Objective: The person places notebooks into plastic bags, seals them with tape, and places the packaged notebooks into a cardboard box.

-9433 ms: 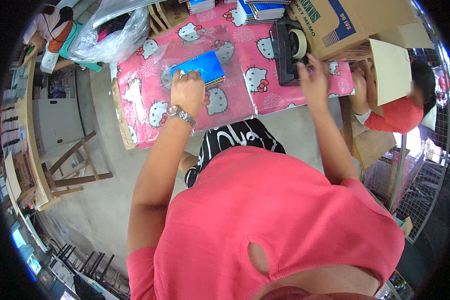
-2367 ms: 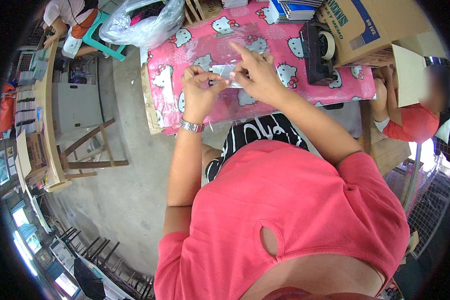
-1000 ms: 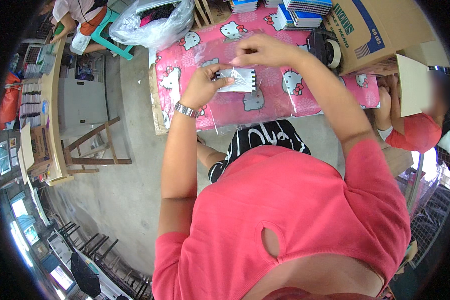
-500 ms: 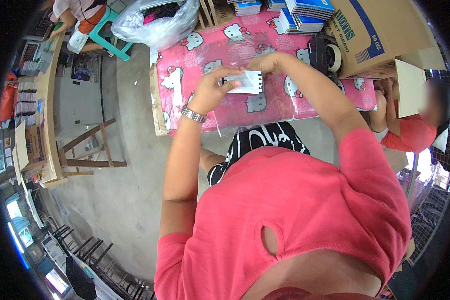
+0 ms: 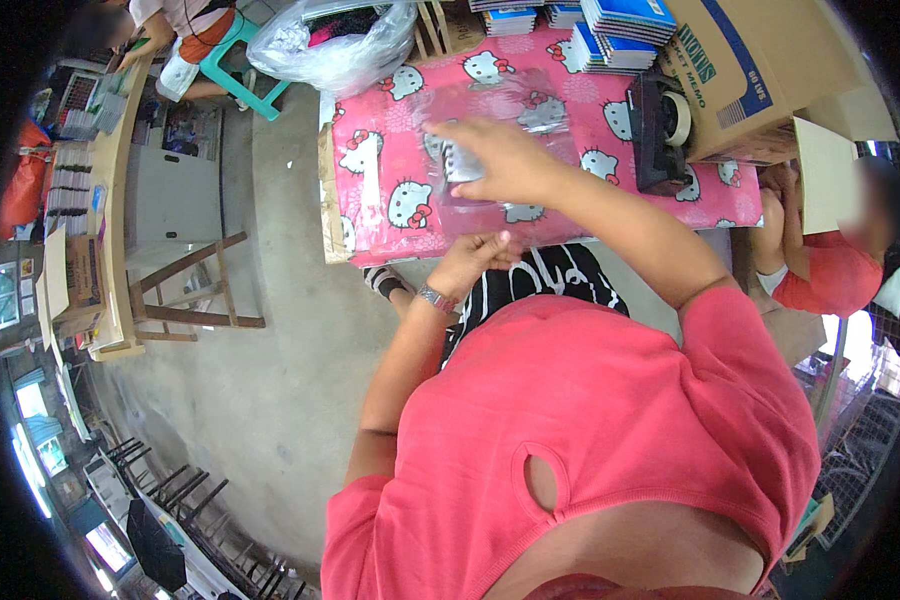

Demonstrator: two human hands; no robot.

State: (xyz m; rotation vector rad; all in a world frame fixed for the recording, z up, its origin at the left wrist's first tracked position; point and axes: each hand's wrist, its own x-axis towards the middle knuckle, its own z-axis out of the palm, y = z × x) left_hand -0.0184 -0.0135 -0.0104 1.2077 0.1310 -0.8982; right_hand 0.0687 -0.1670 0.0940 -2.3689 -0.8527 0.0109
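Observation:
A small wire-bound notebook [image 5: 458, 163] with a pale cover lies over clear plastic film [image 5: 560, 212] on the table. My right hand [image 5: 515, 165] reaches over the notebook from the right, its thumb and fingers spanning it and covering much of it. My left hand [image 5: 475, 260], with a metal-band watch on the wrist, is at the near edge of the table. Its fingers are curled and pinched where the film's near edge comes; the film there is hard to make out.
A pink patterned cover [image 5: 370, 215] lies on the table. Stacked blue notebooks [image 5: 620, 25], a black tape dispenser [image 5: 655, 135] and a large carton [image 5: 740, 80] stand at the far right. A bulging plastic bag [image 5: 335, 50] is at the far left. Another person [image 5: 835, 265] sits at right.
My left hand has let go of the notebook and come down to the table's near edge. My right hand has moved left over the notebook. The view has shifted slightly.

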